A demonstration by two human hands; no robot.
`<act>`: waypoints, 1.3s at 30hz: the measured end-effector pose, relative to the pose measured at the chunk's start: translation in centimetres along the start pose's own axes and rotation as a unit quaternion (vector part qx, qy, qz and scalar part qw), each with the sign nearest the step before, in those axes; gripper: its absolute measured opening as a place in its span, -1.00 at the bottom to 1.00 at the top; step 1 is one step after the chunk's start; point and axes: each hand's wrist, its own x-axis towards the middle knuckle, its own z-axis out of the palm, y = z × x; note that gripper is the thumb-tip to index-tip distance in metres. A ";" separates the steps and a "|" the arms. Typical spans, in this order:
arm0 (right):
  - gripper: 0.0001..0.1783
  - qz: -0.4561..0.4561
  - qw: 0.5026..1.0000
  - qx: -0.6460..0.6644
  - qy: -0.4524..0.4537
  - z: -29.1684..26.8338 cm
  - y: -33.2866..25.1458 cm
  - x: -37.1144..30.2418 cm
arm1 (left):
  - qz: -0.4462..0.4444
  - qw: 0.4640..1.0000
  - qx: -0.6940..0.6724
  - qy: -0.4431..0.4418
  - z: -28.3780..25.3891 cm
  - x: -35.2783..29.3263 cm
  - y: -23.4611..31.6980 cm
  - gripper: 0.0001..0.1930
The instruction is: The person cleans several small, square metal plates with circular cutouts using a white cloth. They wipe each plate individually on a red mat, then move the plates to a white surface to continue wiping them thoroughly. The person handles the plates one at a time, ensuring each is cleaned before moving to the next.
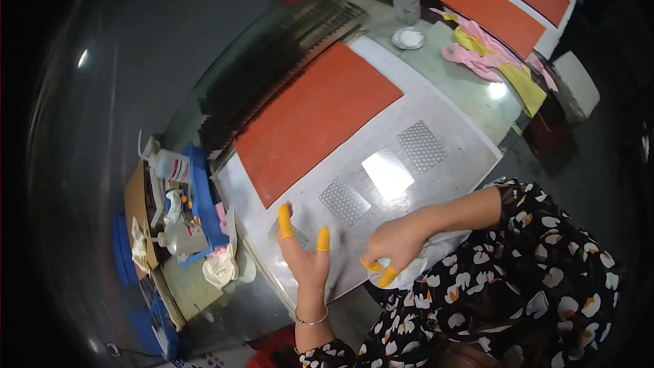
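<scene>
My left hand (305, 259) wears yellow finger cots on its thumb and forefinger, which are spread apart. It is over a small grey dotted sheet (294, 234) and partly hides it; whether the fingertips touch the sheet I cannot tell. My right hand (400, 245), also with yellow finger cots, is closed on a crumpled white cloth (426, 266) at the table's near edge. Two more dotted sheets lie on the white work surface: one (345, 201) between my hands and farther off, another (422, 146) to the right. A bright glare patch shines between them.
Beyond the sheets lies an orange-red mat (317, 123), with a dark comb-like rack (279, 68) behind it. At left, a blue tray (197, 197) stands beside squeeze bottles (170, 165). A bottle (407, 3), a small dish (409, 39) and pink-yellow gloves (477, 51) occupy the far right.
</scene>
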 end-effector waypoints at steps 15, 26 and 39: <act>-0.79 0.089 0.763 0.265 0.583 1.9 8.6 -26.3 | 0.138 0.935 0.141 -0.294 18.1 7.0 10.5 0.08; -0.78 0.084 0.765 0.291 0.569 1.5 8.5 -26.2 | 0.162 0.952 -0.091 -0.245 17.1 8.3 9.7 -0.06; -0.82 0.108 0.756 0.335 0.552 1.7 8.3 -26.6 | 0.050 0.938 0.192 -0.284 12.7 5.3 6.5 0.18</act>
